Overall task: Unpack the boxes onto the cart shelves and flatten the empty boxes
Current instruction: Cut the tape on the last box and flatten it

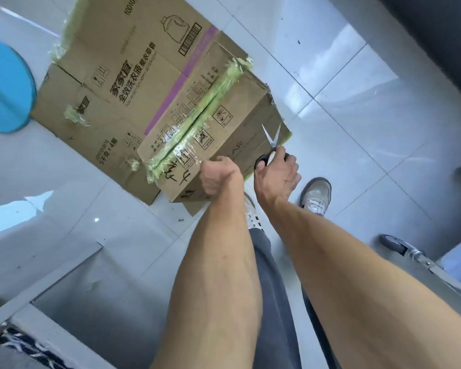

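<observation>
Scissors [270, 145] with blades spread are gripped by the right hand [276, 173] at the near right end of a taped box [224, 134]. The near edge of that box is gripped by the left hand [220, 177], fingers curled over it. The box rests on the floor [357, 129], partly upon a flattened carton [112, 102] spread to the left. Opening is judged to be the step in hand: green tape [197, 123] is seen along the top seam, and cutting it is called for next.

Single head view, steeply downward, close over both forearms, facing the tiled floor [357, 129]
</observation>
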A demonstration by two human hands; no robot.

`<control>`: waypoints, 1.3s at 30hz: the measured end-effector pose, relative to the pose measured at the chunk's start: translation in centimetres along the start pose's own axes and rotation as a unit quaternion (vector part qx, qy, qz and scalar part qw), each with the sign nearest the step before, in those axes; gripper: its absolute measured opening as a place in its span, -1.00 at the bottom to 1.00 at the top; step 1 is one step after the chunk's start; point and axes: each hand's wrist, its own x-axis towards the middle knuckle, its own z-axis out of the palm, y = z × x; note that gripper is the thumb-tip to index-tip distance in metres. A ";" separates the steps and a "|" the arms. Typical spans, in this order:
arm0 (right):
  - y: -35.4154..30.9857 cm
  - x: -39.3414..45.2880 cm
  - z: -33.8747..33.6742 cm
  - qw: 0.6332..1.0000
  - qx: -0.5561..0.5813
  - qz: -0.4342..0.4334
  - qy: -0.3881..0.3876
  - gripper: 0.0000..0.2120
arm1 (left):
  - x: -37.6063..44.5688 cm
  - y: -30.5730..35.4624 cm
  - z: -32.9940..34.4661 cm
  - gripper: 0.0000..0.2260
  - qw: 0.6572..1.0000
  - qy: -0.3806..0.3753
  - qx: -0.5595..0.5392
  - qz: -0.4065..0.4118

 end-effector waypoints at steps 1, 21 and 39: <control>0.1 0.0 -0.1 1.000 -0.006 -0.009 0.007 -0.66 | 0.4 0.5 -0.3 -0.78 0.998 0.025 0.040 0.049; -11.9 6.6 0.1 0.987 -0.073 -0.096 0.109 -0.54 | 11.4 13.0 -1.5 -0.24 0.893 -0.091 0.303 0.321; -10.4 11.2 -3.1 0.964 -0.217 -0.150 0.037 -0.71 | 12.1 15.1 0.0 -0.07 0.877 -0.154 0.320 0.324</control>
